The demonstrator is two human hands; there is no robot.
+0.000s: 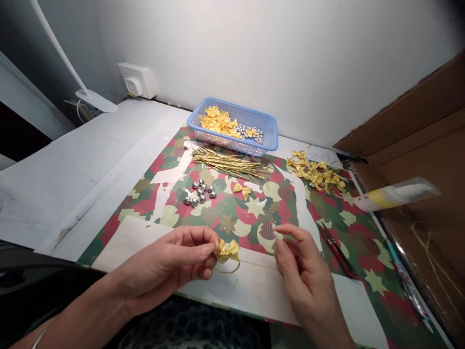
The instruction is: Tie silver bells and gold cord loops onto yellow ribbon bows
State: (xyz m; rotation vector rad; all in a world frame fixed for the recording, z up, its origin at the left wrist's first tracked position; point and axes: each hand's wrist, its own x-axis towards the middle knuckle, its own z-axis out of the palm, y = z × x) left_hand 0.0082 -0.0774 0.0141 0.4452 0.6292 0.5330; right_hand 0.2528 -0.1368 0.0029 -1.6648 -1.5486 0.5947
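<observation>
My left hand [174,259] pinches a yellow ribbon bow [229,250] between thumb and fingertips, above the front of the table. A thin gold wire [228,272] curves out below the bow. To the right, my right hand [307,274] hovers apart from it, thumb and forefinger slightly separated, with nothing visible between them. Beyond the hands lie a small pile of silver jingle bells [199,192] and a single yellow bow [242,190]. A bundle of gold wire ties [228,163] stretches behind these.
At the back, a blue basket [271,132] holds yellow bows and silver bells. Finished-looking bows with wires [316,172] are heaped at the right. Scissors [337,252], a glue-like bottle [395,194] and a pen [407,281] lie nearer the cardboard [417,140]. A lamp base [96,101] stands left.
</observation>
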